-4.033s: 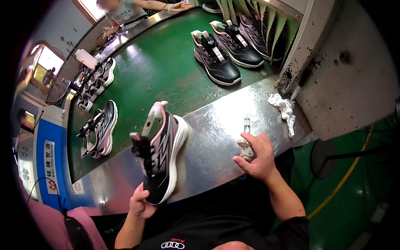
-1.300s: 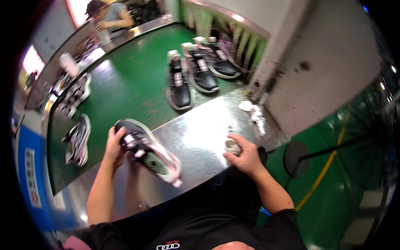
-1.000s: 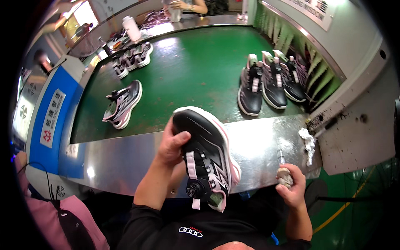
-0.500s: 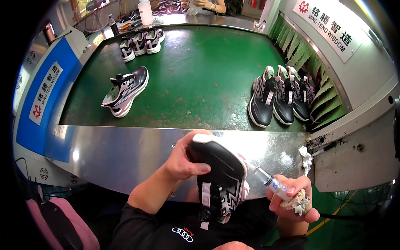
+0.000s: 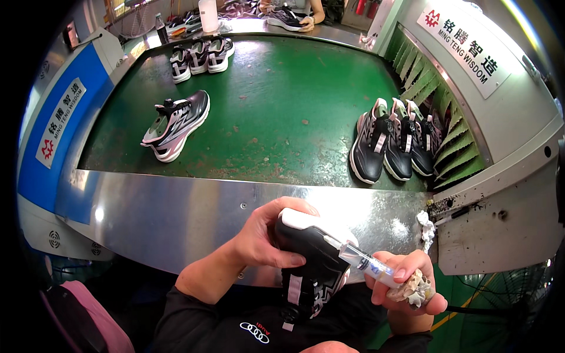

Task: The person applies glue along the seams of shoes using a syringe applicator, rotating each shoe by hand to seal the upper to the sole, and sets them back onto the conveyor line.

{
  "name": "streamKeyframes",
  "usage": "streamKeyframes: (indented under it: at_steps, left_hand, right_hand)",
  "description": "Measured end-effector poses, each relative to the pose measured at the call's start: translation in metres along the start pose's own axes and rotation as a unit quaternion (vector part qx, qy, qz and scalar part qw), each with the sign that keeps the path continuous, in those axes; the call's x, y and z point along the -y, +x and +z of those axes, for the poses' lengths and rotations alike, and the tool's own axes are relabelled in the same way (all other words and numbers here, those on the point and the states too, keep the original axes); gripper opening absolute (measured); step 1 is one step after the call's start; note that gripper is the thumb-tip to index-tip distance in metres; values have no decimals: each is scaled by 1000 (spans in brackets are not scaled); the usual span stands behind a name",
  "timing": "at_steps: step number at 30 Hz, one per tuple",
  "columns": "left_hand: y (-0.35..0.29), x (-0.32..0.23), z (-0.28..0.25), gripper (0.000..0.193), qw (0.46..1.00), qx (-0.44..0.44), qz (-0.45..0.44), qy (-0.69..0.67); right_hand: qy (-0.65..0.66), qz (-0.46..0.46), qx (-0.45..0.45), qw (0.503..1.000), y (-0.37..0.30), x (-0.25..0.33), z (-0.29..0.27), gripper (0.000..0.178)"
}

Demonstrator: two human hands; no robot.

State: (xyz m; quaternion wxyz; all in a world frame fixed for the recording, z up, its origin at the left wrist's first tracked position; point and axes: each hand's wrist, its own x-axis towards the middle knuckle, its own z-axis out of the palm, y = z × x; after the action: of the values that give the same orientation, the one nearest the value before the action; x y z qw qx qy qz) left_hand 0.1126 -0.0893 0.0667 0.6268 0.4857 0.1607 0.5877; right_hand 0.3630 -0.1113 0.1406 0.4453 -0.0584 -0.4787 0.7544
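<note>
My left hand (image 5: pixel 263 235) is closed round the toe end of a black sneaker (image 5: pixel 315 253) with a white sole and pale pink trim. The toe points away from me, and the sole is tilted up toward the far side. In my right hand (image 5: pixel 406 285) is a clear syringe (image 5: pixel 369 263) with a pale tip. Its tip lies at the seam between the black upper and the white sole; I cannot tell whether it touches. A crumpled whitish wad (image 5: pixel 415 289) is also held in that hand, against the rear of the syringe.
A steel ledge (image 5: pixel 153 203) borders a green conveyor belt (image 5: pixel 271 112). One sneaker (image 5: pixel 179 125) stands on its left, three sneakers (image 5: pixel 371 144) at right by green strip curtains (image 5: pixel 462 141), several at far left. Crumpled tissue (image 5: pixel 425 230) lies at right. Across the belt, another person's hand (image 5: pixel 307 23) holds a shoe.
The syringe has moved left and up, bringing its tip to the sole seam near the toe. My held sneaker has shifted slightly nearer. Across the belt, the other person now holds a shoe.
</note>
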Motion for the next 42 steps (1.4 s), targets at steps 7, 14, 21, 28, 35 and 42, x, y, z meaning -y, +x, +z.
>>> streamKeyframes:
  at_steps: [7, 14, 21, 28, 35, 42]
  left_hand:
    - [-3, -4, 1, 61, 1000, 14, 2, 16]
    - [-3, -2, 0, 61, 1000, -4, -7, 7]
    - [-2, -2, -6, 62, 1000, -6, -10, 8]
    - [-1, 1, -10, 65, 999, -38, -22, -31]
    - [0, 0, -17, 73, 991, -100, -73, -51]
    - [6, 3, -28, 64, 986, -85, -88, -112]
  right_hand:
    - [-117, 15, 0, 993, 10, 3, 10, 62]
    - [-37, 18, -22, 999, 1, 3, 5, 77]
    - [-35, 6, -15, 999, -5, -1, -3, 76]
    - [-27, -6, -9, 1000, -14, -10, -14, 75]
    - [-73, 22, -77, 994, -23, -17, -16, 66]
    - [-15, 19, -57, 998, -38, -30, -34, 72]
